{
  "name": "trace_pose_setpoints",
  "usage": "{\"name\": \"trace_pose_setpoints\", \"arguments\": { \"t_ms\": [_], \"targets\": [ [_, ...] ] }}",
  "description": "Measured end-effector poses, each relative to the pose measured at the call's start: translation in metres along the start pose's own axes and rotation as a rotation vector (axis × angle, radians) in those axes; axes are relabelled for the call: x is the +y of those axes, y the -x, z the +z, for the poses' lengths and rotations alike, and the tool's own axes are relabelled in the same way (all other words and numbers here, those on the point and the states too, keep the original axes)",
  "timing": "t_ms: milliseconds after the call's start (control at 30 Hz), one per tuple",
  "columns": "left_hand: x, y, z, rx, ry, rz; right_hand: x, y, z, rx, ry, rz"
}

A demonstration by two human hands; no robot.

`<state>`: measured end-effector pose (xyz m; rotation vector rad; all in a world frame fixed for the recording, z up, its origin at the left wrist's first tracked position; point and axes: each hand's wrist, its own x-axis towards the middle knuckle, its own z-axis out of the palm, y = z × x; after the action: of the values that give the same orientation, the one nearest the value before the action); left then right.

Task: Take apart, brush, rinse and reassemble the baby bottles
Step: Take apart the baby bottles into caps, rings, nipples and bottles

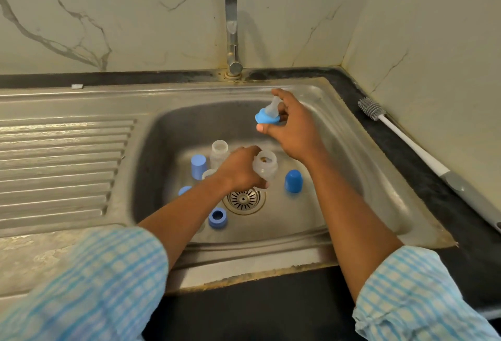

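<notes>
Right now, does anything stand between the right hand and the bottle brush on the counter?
Nothing visible does. The right hand, gripping the blue collar with teat, is above the sink; only its rim and bare counter lie between it and the brush.

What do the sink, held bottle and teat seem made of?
The sink: brushed stainless steel, grey sheen. The bottle in the left hand: probably plastic, cloudy, translucent. The teat in the right hand: likely clear silicone, in a matte blue plastic ring.
</notes>
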<state>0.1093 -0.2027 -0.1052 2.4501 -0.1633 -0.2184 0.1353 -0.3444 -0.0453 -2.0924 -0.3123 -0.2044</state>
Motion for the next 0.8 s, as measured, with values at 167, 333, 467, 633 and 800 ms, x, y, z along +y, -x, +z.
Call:
{"name": "trace_pose_setpoints", "arguments": {
  "t_ms": [167, 333, 467, 633, 800],
  "targets": [
    [-0.001, -0.038, 0.028, -0.108, -0.196, -0.036, 0.008, -0.004, -0.001, 0.001, 0.010, 0.016],
    [-0.006, -0.055, 0.055, -0.142, -0.174, -0.083, 0.016, -0.010, 0.008, -0.014, -0.006, 0.025],
    [-0.007, -0.062, 0.065, -0.108, -0.148, -0.068, 0.017, -0.013, 0.010, -0.010, 0.017, 0.020],
    [-0.008, -0.064, 0.068, -0.104, -0.138, -0.071, 0.017, -0.012, 0.007, -0.016, 0.015, 0.025],
    [-0.010, -0.061, 0.066, -0.112, -0.153, -0.087, 0.016, -0.012, 0.006, -0.019, 0.011, 0.026]
  ]
}}
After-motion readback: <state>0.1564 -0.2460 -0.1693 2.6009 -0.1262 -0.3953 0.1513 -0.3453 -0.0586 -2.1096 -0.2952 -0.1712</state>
